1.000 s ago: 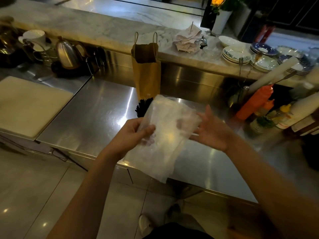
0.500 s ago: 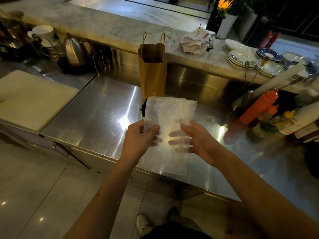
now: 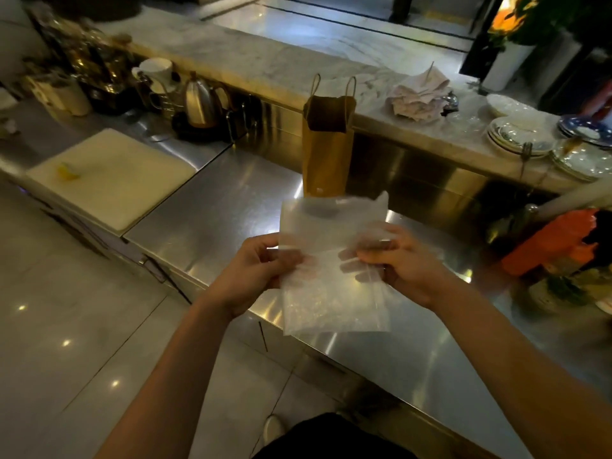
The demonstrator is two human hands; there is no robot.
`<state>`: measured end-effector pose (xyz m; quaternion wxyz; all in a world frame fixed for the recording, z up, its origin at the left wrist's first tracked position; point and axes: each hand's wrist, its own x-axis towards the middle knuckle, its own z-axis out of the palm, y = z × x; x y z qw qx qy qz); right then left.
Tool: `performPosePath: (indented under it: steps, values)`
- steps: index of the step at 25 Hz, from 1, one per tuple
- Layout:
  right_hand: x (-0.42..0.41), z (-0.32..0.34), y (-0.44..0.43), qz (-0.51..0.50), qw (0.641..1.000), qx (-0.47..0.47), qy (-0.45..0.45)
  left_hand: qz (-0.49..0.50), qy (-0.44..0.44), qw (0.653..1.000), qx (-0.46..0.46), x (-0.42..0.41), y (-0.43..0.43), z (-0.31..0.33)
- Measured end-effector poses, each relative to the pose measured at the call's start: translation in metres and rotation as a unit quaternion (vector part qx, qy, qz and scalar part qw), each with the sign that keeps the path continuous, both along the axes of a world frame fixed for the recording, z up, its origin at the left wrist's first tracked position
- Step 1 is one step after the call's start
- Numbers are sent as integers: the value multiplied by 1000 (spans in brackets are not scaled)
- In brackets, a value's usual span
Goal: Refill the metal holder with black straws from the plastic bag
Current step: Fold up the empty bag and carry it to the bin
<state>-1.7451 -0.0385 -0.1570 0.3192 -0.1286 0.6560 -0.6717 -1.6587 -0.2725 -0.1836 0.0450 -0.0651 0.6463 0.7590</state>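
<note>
While both your forearms reach forward, your left hand (image 3: 251, 270) and right hand (image 3: 404, 263) pinch the bag (image 3: 331, 303) by its two sides. Your thumbs lie on the near face, and your fingers curl behind it and show through the film. You hold the bag in the air over the front edge of the steel worktop (image 3: 215, 210), just in front of an upright paper bag (image 3: 328, 154). It looks flat, cloudy and creased. A dark smudge shows through near its blurred top, and you cannot tell what that is.
</note>
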Motion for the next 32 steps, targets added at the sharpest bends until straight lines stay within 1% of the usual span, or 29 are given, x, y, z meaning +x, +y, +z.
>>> performPosePath:
  steps: [2, 5, 6, 8, 10, 11, 12, 13, 14, 15, 16, 17, 18, 19, 20, 21, 22, 23, 25, 27, 29, 31, 32]
  values:
    - [-12, 6, 2, 33, 999, 4, 40, 13, 20, 1000, -19, 1, 4, 7]
    - [-33, 8, 10, 78, 988, 44, 128, 41, 25, 999, -18, -1, 17, 14]
    - [-38, 9, 14, 90, 980, 56, 167, 54, 23, 998, -6, -2, 22, 14]
    - [-47, 11, 18, 91, 962, 78, 244, 94, 3, 994, 57, -3, 29, 14]
    - [-50, 13, 19, 107, 939, 67, 319, 127, -35, 985, 112, 1, 38, 12]
    - [-50, 12, 17, 120, 925, 57, 355, 139, -49, 983, 109, 4, 43, 10]
    - [-49, 8, 14, 133, 913, 49, 382, 156, -52, 983, 85, 9, 51, 6]
    - [-48, 5, 9, 140, 905, 41, 399, 174, -49, 982, 53, 13, 59, 2]
    - [-46, 2, 3, 147, 906, 28, 397, 198, -42, 979, 29, 19, 68, -1]
    - [-42, -1, -4, 161, 913, 7, 375, 227, -36, 973, 20, 28, 75, -3]
    - [-37, -2, -10, 179, 926, -17, 333, 260, -30, 965, 18, 38, 81, -4]
    - [-31, -4, -17, 203, 942, -44, 264, 299, -15, 954, 11, 51, 85, -4]
    - [-21, -4, -24, 228, 957, -73, 163, 343, 1, 939, -10, 67, 87, -5]
    - [-11, -4, -30, 244, 965, -96, 32, 383, 15, 922, -46, 84, 87, -6]
    - [4, -5, -38, 259, 957, -98, -87, 423, 26, 902, -85, 105, 89, -5]
    - [14, -5, -42, 262, 948, -78, -162, 446, 28, 885, -127, 118, 92, -6]
    - [29, -6, -47, 280, 941, -38, -185, 470, 25, 865, -175, 132, 96, -4]
    - [47, -8, -54, 309, 936, 7, -167, 494, 16, 841, -220, 146, 102, -3]
    - [84, -13, -62, 347, 933, 65, -72, 534, -9, 801, -273, 171, 111, -1]
    - [122, -13, -69, 343, 938, 50, 15, 587, -27, 754, -293, 200, 118, -1]
    - [149, -12, -75, 339, 937, 2, 87, 650, -35, 718, -249, 224, 122, -1]
    - [187, -9, -83, 361, 921, -38, 141, 713, -31, 676, -182, 253, 128, 3]
    - [209, -9, -85, 371, 914, -53, 153, 740, -32, 653, -159, 268, 131, 5]
